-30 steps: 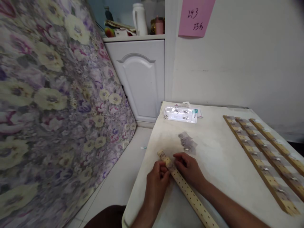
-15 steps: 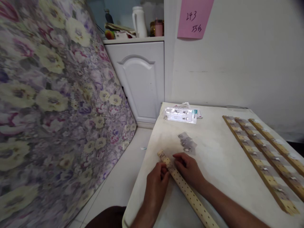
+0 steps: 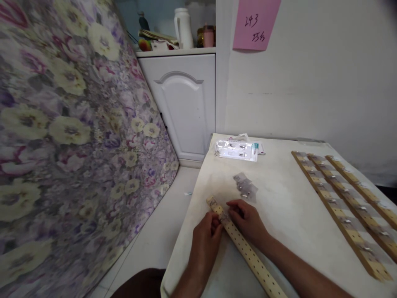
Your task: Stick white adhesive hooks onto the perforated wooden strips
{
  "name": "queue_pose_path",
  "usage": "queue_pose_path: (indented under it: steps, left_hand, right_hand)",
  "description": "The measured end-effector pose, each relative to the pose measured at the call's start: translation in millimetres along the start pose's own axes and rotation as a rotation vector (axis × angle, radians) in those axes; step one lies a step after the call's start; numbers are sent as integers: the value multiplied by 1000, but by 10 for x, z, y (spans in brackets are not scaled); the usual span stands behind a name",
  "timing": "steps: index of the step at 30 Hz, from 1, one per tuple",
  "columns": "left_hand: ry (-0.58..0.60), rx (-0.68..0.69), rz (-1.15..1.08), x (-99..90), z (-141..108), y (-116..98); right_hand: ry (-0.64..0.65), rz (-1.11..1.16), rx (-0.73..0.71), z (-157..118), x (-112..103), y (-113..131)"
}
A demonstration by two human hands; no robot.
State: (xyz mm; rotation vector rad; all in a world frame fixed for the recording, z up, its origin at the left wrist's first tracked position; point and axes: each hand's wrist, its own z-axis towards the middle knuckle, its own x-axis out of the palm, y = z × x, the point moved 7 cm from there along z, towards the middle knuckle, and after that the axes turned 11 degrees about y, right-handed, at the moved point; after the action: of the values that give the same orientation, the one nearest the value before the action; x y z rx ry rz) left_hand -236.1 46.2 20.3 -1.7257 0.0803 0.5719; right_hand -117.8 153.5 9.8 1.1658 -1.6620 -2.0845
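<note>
A pale wooden strip [image 3: 248, 253] with rows of holes lies slantwise across the white table. Near its far end sits a clear plastic patch with a small metal hook [image 3: 223, 217]; another clear hook patch [image 3: 212, 202] is at the tip. My left hand [image 3: 207, 234] is closed at the strip's left edge, its fingertips on the nearer patch. Along the right edge, my right hand [image 3: 248, 221] has its fingers curled together beside the same patch; what they pinch is hidden. Just beyond lies a small pile of loose clear hook patches [image 3: 245, 187].
Several wooden strips [image 3: 336, 207] bearing clear hook patches lie along the right side of the table [image 3: 276, 178]. Blister packs [image 3: 236, 150] of hooks rest at the back left. A floral curtain [image 3: 77, 145] hangs left, and a white cabinet [image 3: 184, 107] stands behind.
Both hands stay in almost the same place at the strip. The whole view has shifted very slightly.
</note>
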Motion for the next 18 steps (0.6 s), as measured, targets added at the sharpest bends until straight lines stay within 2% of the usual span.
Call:
queue_pose_path:
  steps: [18]
  left_hand:
    - [5,-21,24,-1,11,0]
  right_hand:
    - [31,-35,-13,-27,11,51]
